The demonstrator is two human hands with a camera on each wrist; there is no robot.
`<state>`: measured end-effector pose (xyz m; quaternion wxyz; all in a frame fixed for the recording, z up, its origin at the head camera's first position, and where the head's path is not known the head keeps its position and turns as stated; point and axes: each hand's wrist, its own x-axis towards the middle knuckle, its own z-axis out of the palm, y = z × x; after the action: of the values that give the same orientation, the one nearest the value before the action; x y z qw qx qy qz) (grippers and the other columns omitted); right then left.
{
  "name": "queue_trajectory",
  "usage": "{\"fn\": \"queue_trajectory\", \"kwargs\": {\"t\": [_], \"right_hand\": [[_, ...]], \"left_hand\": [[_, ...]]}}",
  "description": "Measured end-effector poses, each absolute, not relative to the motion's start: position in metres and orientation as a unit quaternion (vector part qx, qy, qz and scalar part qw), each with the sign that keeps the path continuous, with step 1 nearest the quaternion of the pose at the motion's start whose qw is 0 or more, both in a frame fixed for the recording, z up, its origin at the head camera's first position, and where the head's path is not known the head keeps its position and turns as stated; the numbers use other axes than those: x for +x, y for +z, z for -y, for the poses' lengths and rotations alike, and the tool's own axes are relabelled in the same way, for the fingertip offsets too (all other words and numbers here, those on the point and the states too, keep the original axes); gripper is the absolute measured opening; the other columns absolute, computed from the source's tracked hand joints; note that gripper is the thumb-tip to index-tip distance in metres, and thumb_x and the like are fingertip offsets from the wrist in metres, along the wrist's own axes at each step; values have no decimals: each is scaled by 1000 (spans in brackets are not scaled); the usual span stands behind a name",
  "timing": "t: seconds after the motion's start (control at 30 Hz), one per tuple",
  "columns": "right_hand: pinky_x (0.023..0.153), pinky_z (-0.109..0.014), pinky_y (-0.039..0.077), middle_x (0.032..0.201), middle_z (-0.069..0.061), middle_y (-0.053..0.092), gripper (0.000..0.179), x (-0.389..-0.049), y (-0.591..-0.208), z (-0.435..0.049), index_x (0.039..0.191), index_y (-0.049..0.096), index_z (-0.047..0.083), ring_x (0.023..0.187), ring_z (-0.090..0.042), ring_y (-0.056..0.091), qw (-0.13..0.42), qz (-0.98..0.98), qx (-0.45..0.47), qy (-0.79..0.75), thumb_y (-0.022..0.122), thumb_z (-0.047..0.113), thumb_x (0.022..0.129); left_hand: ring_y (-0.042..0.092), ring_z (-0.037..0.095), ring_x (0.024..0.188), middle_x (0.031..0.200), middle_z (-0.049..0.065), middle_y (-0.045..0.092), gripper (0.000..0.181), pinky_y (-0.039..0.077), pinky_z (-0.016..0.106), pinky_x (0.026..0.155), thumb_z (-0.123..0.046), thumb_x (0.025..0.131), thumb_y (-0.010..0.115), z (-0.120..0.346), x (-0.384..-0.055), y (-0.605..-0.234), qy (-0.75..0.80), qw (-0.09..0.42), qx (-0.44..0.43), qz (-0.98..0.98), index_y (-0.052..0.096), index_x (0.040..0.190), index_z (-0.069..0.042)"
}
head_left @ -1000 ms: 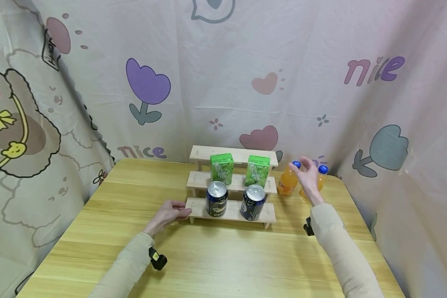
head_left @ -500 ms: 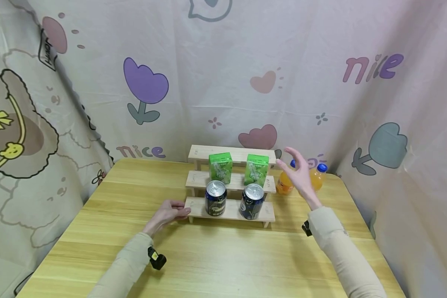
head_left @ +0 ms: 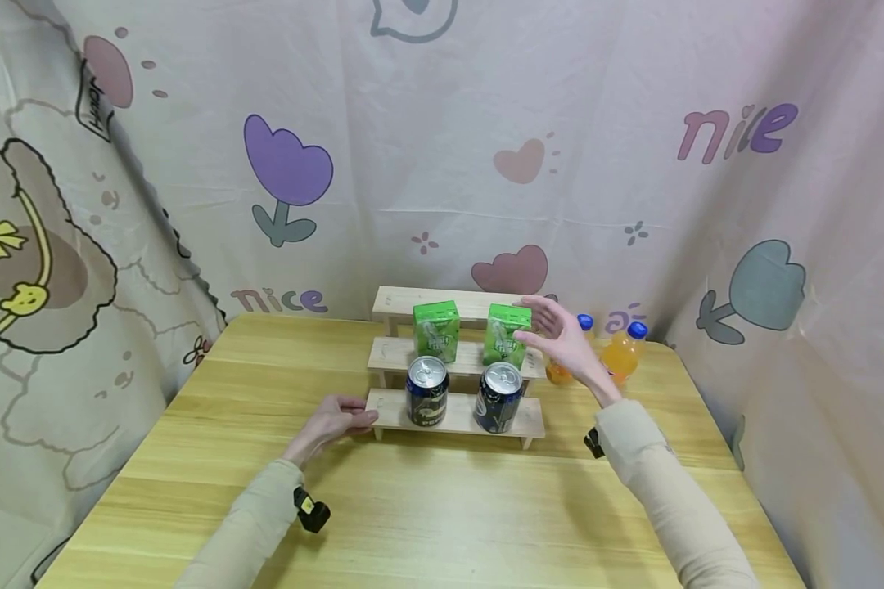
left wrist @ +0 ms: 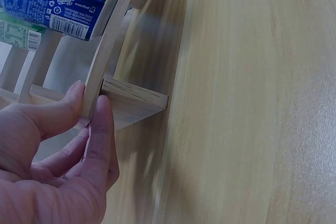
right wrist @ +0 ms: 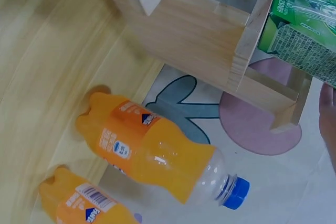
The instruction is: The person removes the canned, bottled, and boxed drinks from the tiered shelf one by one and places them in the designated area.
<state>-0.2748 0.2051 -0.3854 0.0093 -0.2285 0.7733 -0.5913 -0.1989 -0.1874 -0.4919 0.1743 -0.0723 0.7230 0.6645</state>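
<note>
A three-step wooden shelf (head_left: 383, 352) holds two green drink cartons on its middle step and two dark blue cans below. In the left wrist view, my left hand (left wrist: 63, 166) pinches the end of the bottom board (left wrist: 97, 72) between thumb and fingers. My right hand (head_left: 563, 342) is at the right carton (head_left: 502, 337), its thumb over the carton's front side and its fingers near the upper edge. Whether it touches is unclear. The left carton (head_left: 436, 331) stands behind the left can (head_left: 427, 393); the right can (head_left: 498, 398) stands before the right carton.
Two orange soda bottles with blue caps stand right of the shelf: the nearer bottle (right wrist: 157, 148) is partly behind my right hand in the head view, and the other bottle (head_left: 623, 350) is farther right. A patterned cloth (head_left: 427, 147) hangs behind the wooden table (head_left: 442, 515).
My right hand has moved left from above the orange bottles, through a spread-fingered pose, to the right green carton. My left hand stays on the shelf's bottom board.
</note>
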Motion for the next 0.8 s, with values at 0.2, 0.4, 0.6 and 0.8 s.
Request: {"fn": "queue_trajectory", "kwargs": {"t": [0.2,0.4,0.6,0.8], "right_hand": [[129,-55,24,155,-19,44,62,-277,-383,-200,146,46,6,149,-40,36,32,-796,-219,-563,74,9,91],[126,-55,33,147,-23,52,60,-279,-384,-198,144,47,4,142,-42,45,48,-804,-189,-561,75,11,90],[124,-55,36,144,-25,54,58,-280,-384,-196,143,47,2,140,-42,47,48,-805,-176,-564,73,11,91],[118,-52,45,138,-26,59,55,-279,-386,-193,141,50,1,131,-40,56,29,-801,-171,-573,73,9,92]], "left_hand": [[70,12,81,94,9,67,52,65,21,77,3,93,67,187,-199,-492,667,173,-74,-721,42,133,24],[69,11,80,97,11,67,54,65,21,79,3,93,66,187,-199,-491,669,175,-74,-719,40,135,24],[69,11,81,97,11,66,55,64,21,79,3,93,66,187,-199,-491,670,177,-73,-717,39,136,24],[69,11,80,96,9,66,54,64,21,78,3,93,66,188,-200,-492,669,179,-69,-718,40,135,24]]}}
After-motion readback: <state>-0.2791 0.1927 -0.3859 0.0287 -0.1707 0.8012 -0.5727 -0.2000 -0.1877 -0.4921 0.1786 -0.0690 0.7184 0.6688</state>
